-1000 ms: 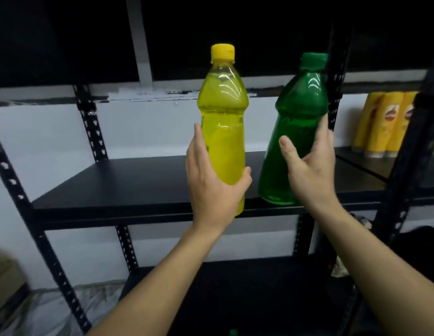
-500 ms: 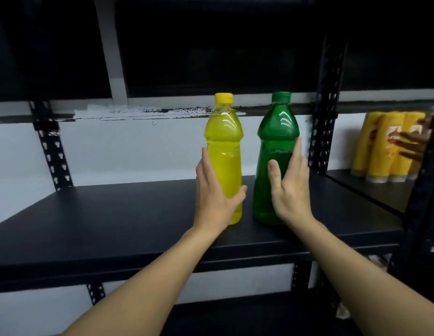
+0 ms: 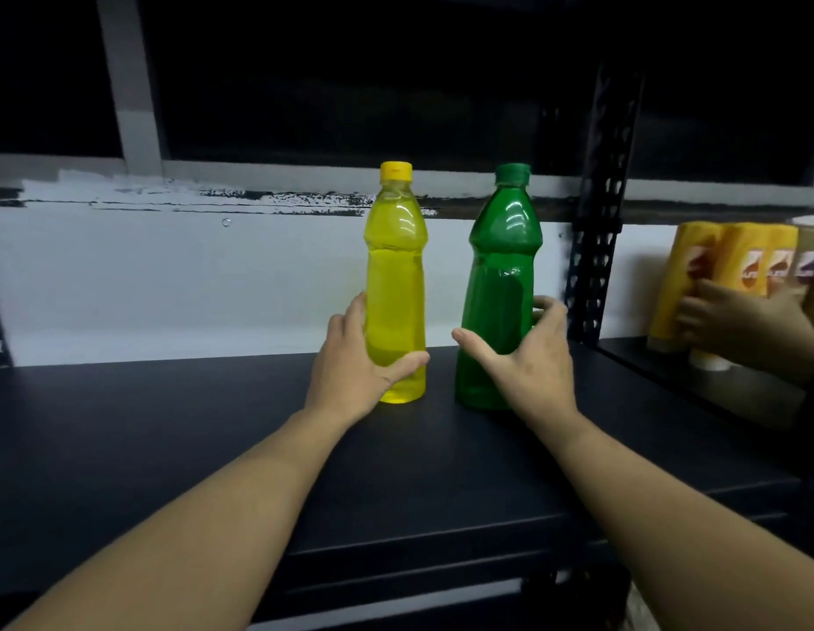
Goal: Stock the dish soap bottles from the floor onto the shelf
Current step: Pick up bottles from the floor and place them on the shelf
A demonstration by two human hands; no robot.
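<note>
Two dish soap bottles standing upright on the black shelf (image 3: 177, 448), side by side near the middle of the frame, a small gap between them. Yellow bottle (image 3: 396, 284) on the left, yellow cap on top, base resting flat on the shelf surface. Green bottle (image 3: 503, 284) on the right, green cap, also sitting on the shelf, close to the perforated black upright (image 3: 598, 207) in the right half of the frame.

Left hand (image 3: 355, 366) wrapping the lower part of the yellow bottle: thumb lying across the front near the base, fingers curling round the left side. Gripping it, by the look of the contact.

Right hand (image 3: 528, 357) spreading wide round the lower green bottle, thumb pointing left in front of the base, fingertips showing past the bottle's right edge. Fingers loose and apart rather than clamped; palm seeming just off the plastic, though hard telling whether any fingertip is touching.

Both forearms reaching in from the bottom of the frame, over the shelf's front edge.

Standing at the far right edge, on a neighbouring shelf, several yellow tubes (image 3: 737, 266), blurred, with another person's hand (image 3: 733, 321) resting against them.

White wall (image 3: 168, 275) behind, dark panel filling the upper frame.
</note>
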